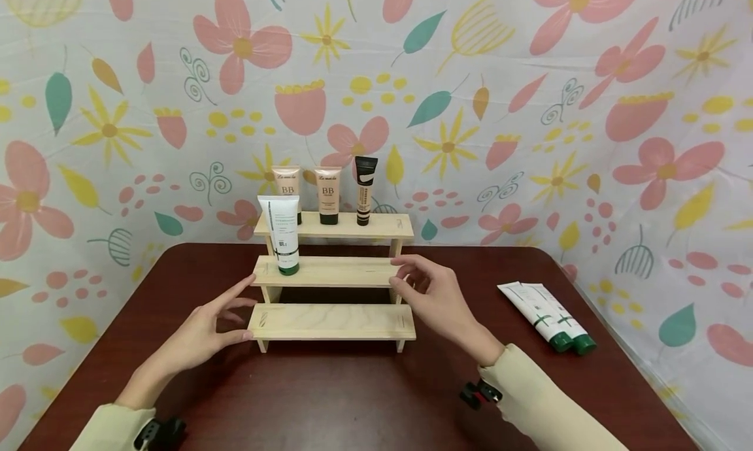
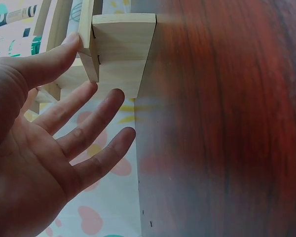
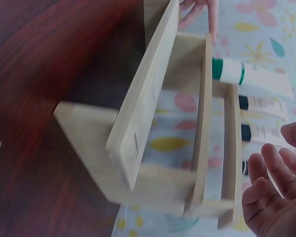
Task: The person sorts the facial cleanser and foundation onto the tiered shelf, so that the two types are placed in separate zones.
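Note:
A three-tier wooden display stand (image 1: 332,321) stands on the table. My left hand (image 1: 197,330) is at its left end, with spread fingers; in the left wrist view the thumb tip lies against a shelf edge. At the right end of the middle shelf is my right hand (image 1: 432,294), fingers loosely bent and nothing between them. A white tube with a green cap (image 1: 284,232) stands cap down on the middle shelf's left part. On the top shelf stand two beige BB cream tubes (image 1: 328,196) and a slim black-and-tan tube (image 1: 364,193).
Two more white tubes with green caps (image 1: 547,317) lie side by side at the right of the dark red-brown table (image 1: 329,399). Behind the table hangs a flower-patterned cloth (image 1: 365,65). Both wrists carry small black devices (image 1: 482,393).

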`<state>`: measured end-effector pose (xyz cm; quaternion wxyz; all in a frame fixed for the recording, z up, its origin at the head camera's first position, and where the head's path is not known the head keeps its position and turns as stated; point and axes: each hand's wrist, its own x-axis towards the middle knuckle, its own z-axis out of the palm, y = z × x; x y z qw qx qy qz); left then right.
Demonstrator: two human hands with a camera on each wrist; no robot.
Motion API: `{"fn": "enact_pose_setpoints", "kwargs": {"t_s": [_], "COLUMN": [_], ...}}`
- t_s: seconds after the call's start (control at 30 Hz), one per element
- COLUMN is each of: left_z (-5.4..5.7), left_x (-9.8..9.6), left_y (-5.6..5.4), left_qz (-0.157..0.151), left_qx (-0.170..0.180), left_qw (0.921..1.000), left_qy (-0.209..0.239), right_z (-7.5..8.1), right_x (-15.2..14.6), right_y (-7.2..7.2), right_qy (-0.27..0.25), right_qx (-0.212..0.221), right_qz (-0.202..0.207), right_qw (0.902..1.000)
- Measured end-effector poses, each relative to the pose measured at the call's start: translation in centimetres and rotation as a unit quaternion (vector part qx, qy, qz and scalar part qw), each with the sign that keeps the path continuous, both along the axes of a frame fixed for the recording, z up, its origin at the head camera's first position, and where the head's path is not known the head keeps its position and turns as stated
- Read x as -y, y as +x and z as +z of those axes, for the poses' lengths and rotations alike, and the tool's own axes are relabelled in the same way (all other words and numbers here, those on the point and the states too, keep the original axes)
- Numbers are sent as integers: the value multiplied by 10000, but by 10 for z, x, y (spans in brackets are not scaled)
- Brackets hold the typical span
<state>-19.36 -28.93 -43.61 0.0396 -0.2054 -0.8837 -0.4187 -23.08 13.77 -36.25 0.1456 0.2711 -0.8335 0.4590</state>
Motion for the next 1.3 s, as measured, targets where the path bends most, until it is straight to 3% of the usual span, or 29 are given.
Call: {"fn": "enact_pose_setpoints", "kwargs": {"t_s": [0.17,0.43,0.9,1.3], "left_z": [0,-1,-2,-3], "left_x": [0,-1,1,1], "left_y": [0,-1,-1,-2], "left_qz": [-13,40,9,31], "left_qx": [-6,14,29,70], "left_qw": [10000,10000,10000,10000], "left_qy": [-17,-74,20,-2], "right_z": [2,-3,-28,-45], "right_x": [-27,-68,-124,-182], "right_y": [-1,-1,-2,-8], "right_qy": [10,92,430,1259], "right_qx": [-160,-30,-200,-102], "right_qz": [-362,-764,-1268,-2016], "right_qw": [9992,9970,9908,9713]}}
